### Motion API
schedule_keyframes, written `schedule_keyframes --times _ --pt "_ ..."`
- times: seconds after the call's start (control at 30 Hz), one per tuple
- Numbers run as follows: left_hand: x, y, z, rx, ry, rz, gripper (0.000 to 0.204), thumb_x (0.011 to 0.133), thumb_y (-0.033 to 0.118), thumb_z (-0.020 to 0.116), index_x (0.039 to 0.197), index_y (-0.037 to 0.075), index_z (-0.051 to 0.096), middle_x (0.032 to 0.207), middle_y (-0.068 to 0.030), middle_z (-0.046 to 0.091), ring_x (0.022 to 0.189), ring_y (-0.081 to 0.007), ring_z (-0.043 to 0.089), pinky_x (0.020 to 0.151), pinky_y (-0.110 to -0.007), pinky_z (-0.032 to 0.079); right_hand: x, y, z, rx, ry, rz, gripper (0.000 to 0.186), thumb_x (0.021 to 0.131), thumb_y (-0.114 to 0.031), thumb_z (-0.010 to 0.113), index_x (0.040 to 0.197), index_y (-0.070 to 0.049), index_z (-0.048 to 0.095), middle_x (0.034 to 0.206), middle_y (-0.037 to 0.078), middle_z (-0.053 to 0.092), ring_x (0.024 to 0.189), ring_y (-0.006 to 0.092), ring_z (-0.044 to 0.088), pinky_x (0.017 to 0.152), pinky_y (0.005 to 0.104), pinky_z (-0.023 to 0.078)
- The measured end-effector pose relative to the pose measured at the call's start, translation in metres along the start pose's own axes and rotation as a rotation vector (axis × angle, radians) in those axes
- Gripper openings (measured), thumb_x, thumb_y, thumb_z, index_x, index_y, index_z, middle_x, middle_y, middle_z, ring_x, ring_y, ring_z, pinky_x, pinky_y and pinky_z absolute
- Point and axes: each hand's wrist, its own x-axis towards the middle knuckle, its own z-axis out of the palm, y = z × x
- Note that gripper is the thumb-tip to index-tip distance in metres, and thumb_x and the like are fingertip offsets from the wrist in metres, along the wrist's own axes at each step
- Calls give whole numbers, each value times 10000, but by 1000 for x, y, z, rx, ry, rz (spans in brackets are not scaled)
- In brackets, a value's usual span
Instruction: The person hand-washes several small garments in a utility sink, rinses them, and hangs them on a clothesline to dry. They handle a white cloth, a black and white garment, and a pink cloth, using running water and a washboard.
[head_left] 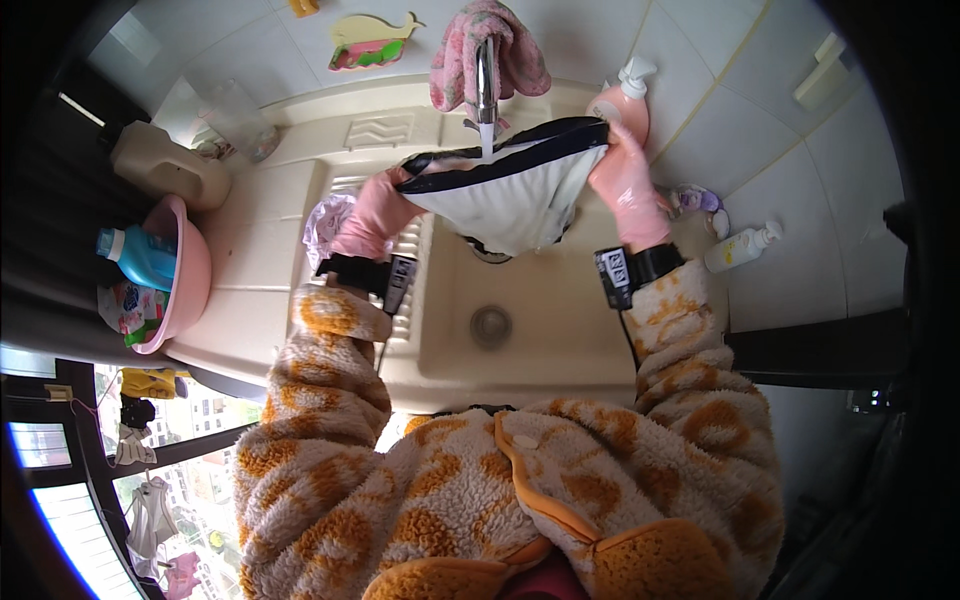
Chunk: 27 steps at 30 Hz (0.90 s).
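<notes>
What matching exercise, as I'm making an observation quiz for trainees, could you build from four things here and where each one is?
Things:
1. White garment with a dark band
2. Pink towel
3. Blue bottle
4. Whale-shaped piece

Places:
A. In the pink tub
B. On the tiled wall
C. Stretched between the left hand and the right hand
D. Bunched at the tap

Right pairs: 1-C, 2-D, 3-A, 4-B
</notes>
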Motion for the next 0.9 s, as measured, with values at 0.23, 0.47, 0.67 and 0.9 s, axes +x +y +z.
schedule_keyframes --times 0.23,0.47,0.67,0.9 --pt "33 -35 84 -673 28 -151 472 720 -6 405 1185 -29 481 1057 -157 571 957 -286 540 878 -329 424 -29 109 11 -750 -272 98 622 754 -58 584 1338 -37 372 1016 45 544 931 148 521 825 271 430" --pt "-1 -33 84 -748 466 -414 391 890 297 425 1174 55 542 1139 -55 578 1101 -194 484 917 -403 353 -20 111 13 -1 78 429 268 857 -118 441 1083 -21 547 1061 118 604 1023 262 573 904 412 459" --pt "14 -46 97 -889 299 -198 312 890 369 504 1043 105 568 908 -51 647 822 -187 600 749 -375 488 -23 107 15 95 81 353 334 829 -147 447 1113 11 526 1116 137 578 1044 290 549 903 478 442" --pt "39 -61 100 -1145 139 -196 259 894 303 560 998 67 559 870 -43 630 805 -154 588 760 -294 491 -55 133 31 -1350 40 -127 592 878 -300 579 1330 -6 337 1299 235 419 1212 351 434 1001 386 363"
